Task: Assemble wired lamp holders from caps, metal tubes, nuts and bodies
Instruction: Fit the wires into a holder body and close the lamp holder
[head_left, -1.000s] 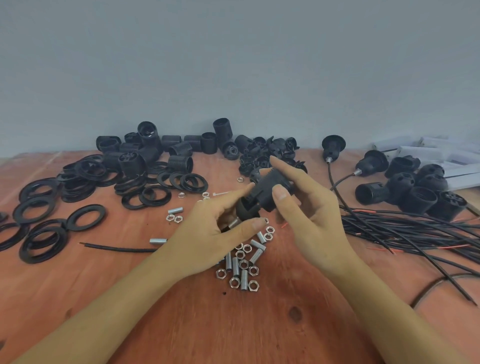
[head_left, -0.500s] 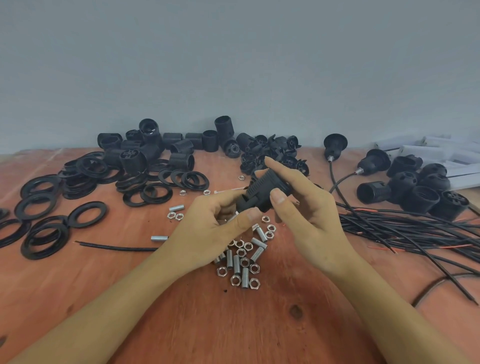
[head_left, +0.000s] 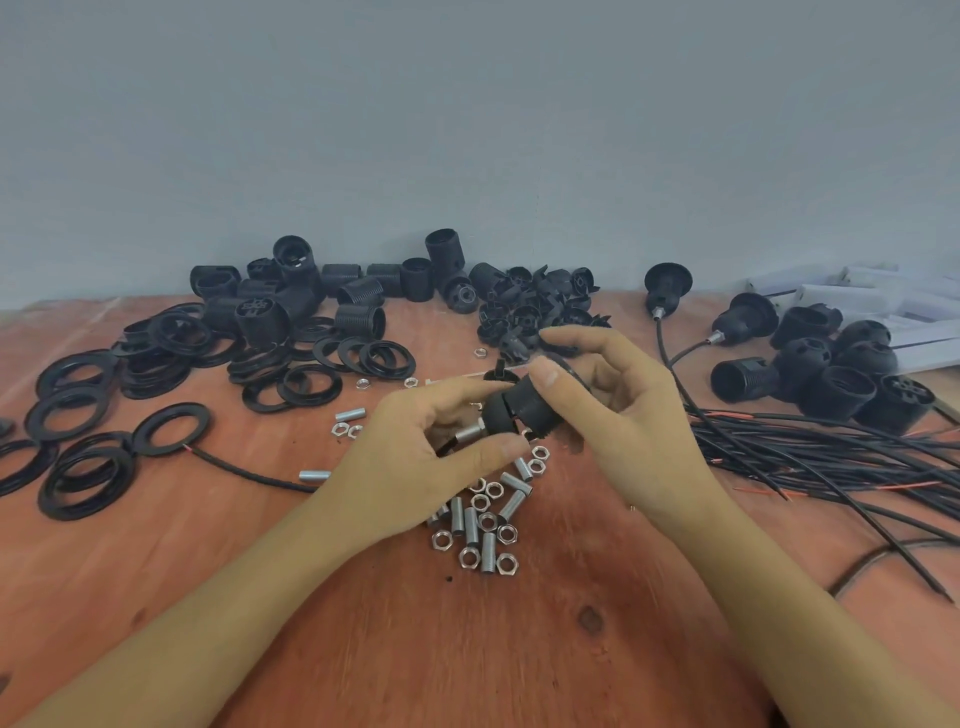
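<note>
Above the table's middle, both hands hold one black lamp holder (head_left: 524, 408). My left hand (head_left: 415, 457) pinches its cap end between thumb and forefinger; a metal tube (head_left: 469, 432) sticks out of the cap toward the palm. A black wire (head_left: 244, 470) runs from under that hand to the left across the table. My right hand (head_left: 618, 410) grips the holder's body with thumb and curled fingers. Below the hands lies a heap of loose metal tubes and nuts (head_left: 485, 525).
Black rings (head_left: 171, 431) and threaded bodies (head_left: 358, 319) crowd the back left. A pile of caps (head_left: 535, 306) lies behind the hands. Assembled wired holders (head_left: 831, 379) and a bundle of black wires (head_left: 831, 457) fill the right. White boxes (head_left: 883, 296) stand at the far right.
The holder has come lower and tilted flatter between the hands. My right thumb has shifted over its body, and the tube now shows at the cap end.
</note>
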